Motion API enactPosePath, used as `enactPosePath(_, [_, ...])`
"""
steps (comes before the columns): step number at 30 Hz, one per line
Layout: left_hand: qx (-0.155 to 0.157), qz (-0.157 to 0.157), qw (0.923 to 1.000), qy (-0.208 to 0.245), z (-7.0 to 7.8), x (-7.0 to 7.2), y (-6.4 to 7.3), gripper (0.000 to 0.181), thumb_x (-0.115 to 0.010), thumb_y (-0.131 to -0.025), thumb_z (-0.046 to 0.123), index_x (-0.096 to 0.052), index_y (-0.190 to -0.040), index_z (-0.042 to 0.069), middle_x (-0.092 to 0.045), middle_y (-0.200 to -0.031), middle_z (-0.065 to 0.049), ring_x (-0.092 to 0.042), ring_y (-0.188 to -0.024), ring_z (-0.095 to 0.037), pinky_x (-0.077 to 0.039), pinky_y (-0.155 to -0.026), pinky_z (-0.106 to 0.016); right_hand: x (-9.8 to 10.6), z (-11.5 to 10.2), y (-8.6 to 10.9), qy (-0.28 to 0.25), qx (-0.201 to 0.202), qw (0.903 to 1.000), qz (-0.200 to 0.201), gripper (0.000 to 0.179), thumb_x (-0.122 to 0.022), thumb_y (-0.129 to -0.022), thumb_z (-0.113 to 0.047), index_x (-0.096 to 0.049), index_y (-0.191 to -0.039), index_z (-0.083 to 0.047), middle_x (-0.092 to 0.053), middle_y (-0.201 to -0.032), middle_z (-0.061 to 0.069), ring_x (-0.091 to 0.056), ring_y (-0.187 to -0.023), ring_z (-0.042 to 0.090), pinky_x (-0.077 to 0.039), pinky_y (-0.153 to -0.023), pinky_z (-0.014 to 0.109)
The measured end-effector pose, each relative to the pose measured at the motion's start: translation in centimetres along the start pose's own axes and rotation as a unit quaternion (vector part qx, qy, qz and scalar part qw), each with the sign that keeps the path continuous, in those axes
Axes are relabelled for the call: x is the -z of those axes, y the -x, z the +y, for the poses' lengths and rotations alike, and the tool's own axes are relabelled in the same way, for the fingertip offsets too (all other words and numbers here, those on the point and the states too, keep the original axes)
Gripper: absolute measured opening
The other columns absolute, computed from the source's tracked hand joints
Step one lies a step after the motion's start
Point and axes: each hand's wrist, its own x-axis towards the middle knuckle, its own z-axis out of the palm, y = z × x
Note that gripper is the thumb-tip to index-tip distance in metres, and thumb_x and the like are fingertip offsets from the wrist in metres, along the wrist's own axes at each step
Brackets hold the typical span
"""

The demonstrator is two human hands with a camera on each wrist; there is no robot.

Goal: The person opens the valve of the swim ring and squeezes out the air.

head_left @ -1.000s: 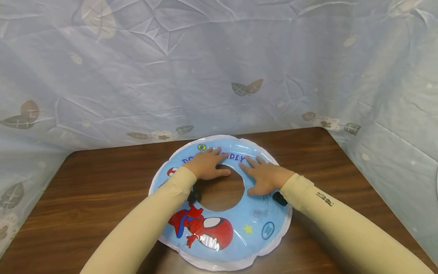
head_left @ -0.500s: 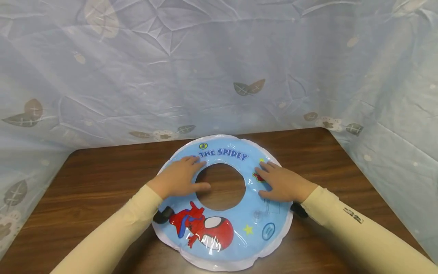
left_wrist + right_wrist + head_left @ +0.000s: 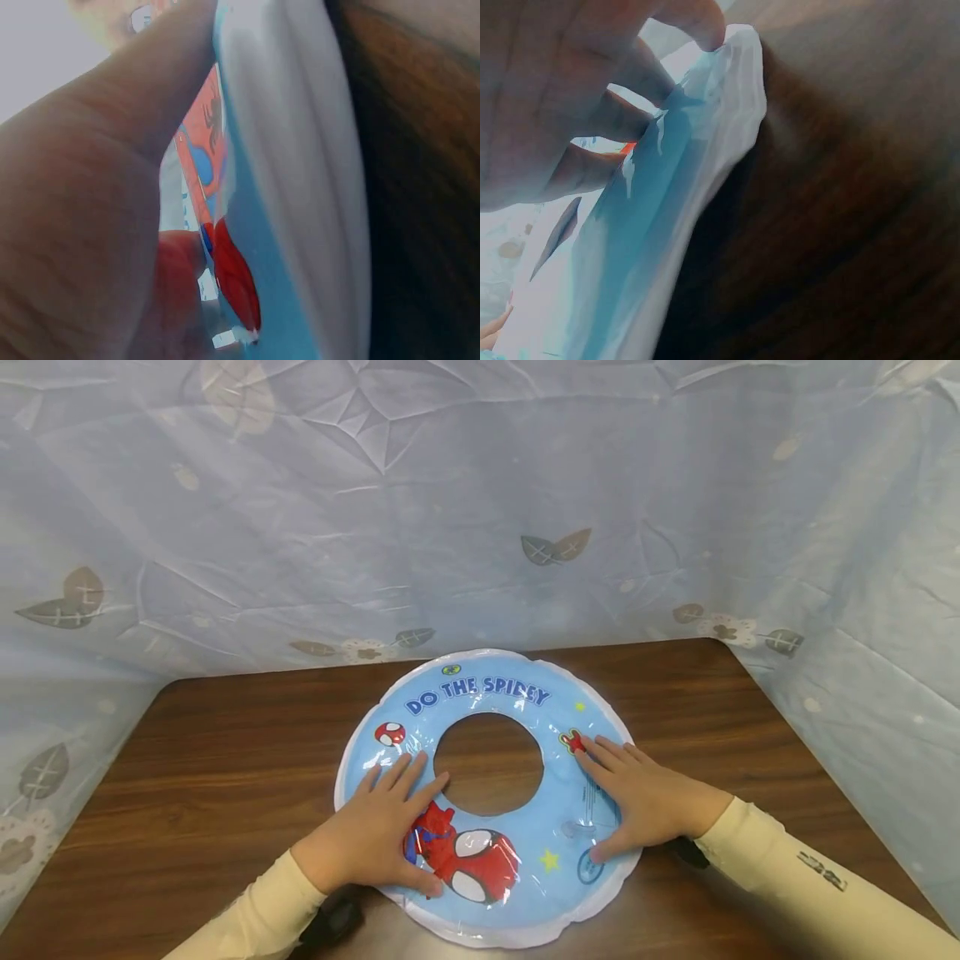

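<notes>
An inflated light-blue swim ring (image 3: 480, 689) with a white outer seam lies flat on the dark wooden table. Its top carries lettering, a red cartoon figure and yellow stars. My left hand (image 3: 375, 839) rests on the ring's left front side, fingers straight and spread, thumb over the red figure. On the right side lies my right hand (image 3: 645, 793), fingers extended toward the hole and thumb near the small oval print. In the right wrist view, several fingertips press the blue vinyl (image 3: 649, 202) beside the white seam. The left wrist view shows the ring's edge (image 3: 292, 165) close by the thumb.
The brown wood-grain table (image 3: 225, 760) extends around the ring and shows through its hole. A pale blue curtain (image 3: 450, 527) with leaf prints hangs behind the table and along both sides. Dark wrist-worn devices sit under both wrists.
Both hands slid outward from the ring's far part, the left toward the near left side, the right slightly right and nearer. The lettering came into full view. The ring barely moved.
</notes>
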Motion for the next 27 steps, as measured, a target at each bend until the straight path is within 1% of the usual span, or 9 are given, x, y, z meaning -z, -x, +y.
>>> enactPosePath(4, [0.007,-0.007,0.9999,-0.005,0.0,0.0,0.0,0.119,-0.081,-0.067,0.073,-0.035,-0.162,0.017,-0.022,-0.17,-0.018,-0.016,-0.155,-0.045,-0.014,-0.119,-0.072,-0.1,-0.1,-0.2,-0.002,-0.012,0.9998,-0.013,0.133,-0.073,-0.069,-0.083,-0.027,-0.162,0.0,-0.018,-0.171,0.021,-0.015,-0.156,0.048,-0.015,-0.12,0.071])
enactPosePath(7, [0.006,-0.007,0.9999,-0.012,0.5,-0.1,-0.2,0.119,-0.078,-0.069,0.076,-0.034,-0.163,0.019,-0.021,-0.171,-0.016,-0.014,-0.157,-0.043,-0.011,-0.12,-0.071,-0.1,-0.4,-0.4,0.005,-0.024,0.9996,-0.017,0.134,-0.071,-0.069,-0.085,-0.025,-0.162,0.0,-0.016,-0.171,0.022,-0.013,-0.156,0.048,-0.013,-0.12,0.072])
enactPosePath(10, [-0.003,-0.001,1.0,-0.008,1.8,-0.7,-0.8,0.113,-0.065,-0.075,0.084,-0.032,-0.164,0.021,-0.019,-0.172,-0.015,-0.012,-0.158,-0.042,-0.009,-0.119,-0.073,-0.2,-0.9,-0.6,0.004,-0.036,0.9992,-0.017,0.135,-0.068,-0.071,-0.087,-0.023,-0.162,0.002,-0.015,-0.17,0.024,-0.01,-0.156,0.049,-0.01,-0.119,0.074])
enactPosePath(13, [-0.003,0.0,1.0,-0.004,3.4,-1.5,-1.5,0.107,-0.054,-0.082,0.086,-0.032,-0.164,0.022,-0.019,-0.171,-0.017,-0.013,-0.157,-0.043,-0.009,-0.117,-0.077,-0.2,-1.6,-0.7,0.001,-0.045,0.9988,-0.016,0.136,-0.068,-0.071,-0.086,-0.022,-0.162,0.003,-0.016,-0.169,0.026,-0.008,-0.156,0.05,-0.007,-0.118,0.075])
enactPosePath(15, [0.005,-0.004,0.9998,-0.016,4.2,-1.9,-1.6,0.105,-0.054,-0.083,0.085,-0.033,-0.163,0.022,-0.02,-0.171,-0.017,-0.015,-0.157,-0.042,-0.009,-0.116,-0.078,-0.2,-1.9,-0.8,0.002,-0.047,0.9988,-0.015,0.136,-0.07,-0.07,-0.084,-0.022,-0.162,0.004,-0.016,-0.169,0.027,-0.008,-0.156,0.051,-0.007,-0.118,0.075])
enactPosePath(17, [0.016,-0.006,0.9993,-0.032,4.7,-2.1,-1.7,0.106,-0.058,-0.081,0.083,-0.034,-0.163,0.022,-0.022,-0.17,-0.017,-0.018,-0.157,-0.042,-0.009,-0.116,-0.078,-0.1,-2.1,-0.8,0.002,-0.047,0.9988,-0.014,0.135,-0.072,-0.07,-0.082,-0.023,-0.161,0.004,-0.016,-0.169,0.028,-0.009,-0.155,0.051,-0.007,-0.118,0.075])
enactPosePath(19, [0.024,-0.006,0.9989,-0.041,4.9,-2.2,-1.7,0.108,-0.062,-0.078,0.083,-0.035,-0.163,0.022,-0.024,-0.17,-0.017,-0.019,-0.156,-0.041,-0.009,-0.116,-0.078,0.0,-2.2,-0.8,0.005,-0.051,0.9985,-0.018,0.136,-0.073,-0.069,-0.082,-0.023,-0.162,0.003,-0.016,-0.169,0.026,-0.009,-0.156,0.05,-0.007,-0.118,0.075])
enactPosePath(22, [0.028,-0.006,0.999,-0.034,4.8,-2.2,-1.6,0.111,-0.064,-0.075,0.083,-0.035,-0.163,0.021,-0.024,-0.17,-0.017,-0.02,-0.156,-0.041,-0.009,-0.117,-0.077,-0.1,-2.2,-0.7,0.006,-0.052,0.9984,-0.023,0.136,-0.073,-0.068,-0.083,-0.023,-0.162,0.002,-0.016,-0.17,0.025,-0.009,-0.156,0.049,-0.008,-0.118,0.075])
enactPosePath(27, [0.029,-0.006,0.9993,-0.023,3.6,-2.1,-1.5,0.113,-0.064,-0.076,0.084,-0.033,-0.163,0.02,-0.022,-0.171,-0.017,-0.017,-0.157,-0.041,-0.007,-0.119,-0.074,-0.1,-1.9,-0.5,0.005,-0.046,0.9986,-0.024,0.136,-0.073,-0.068,-0.083,-0.024,-0.162,0.001,-0.016,-0.17,0.024,-0.01,-0.156,0.049,-0.01,-0.118,0.075])
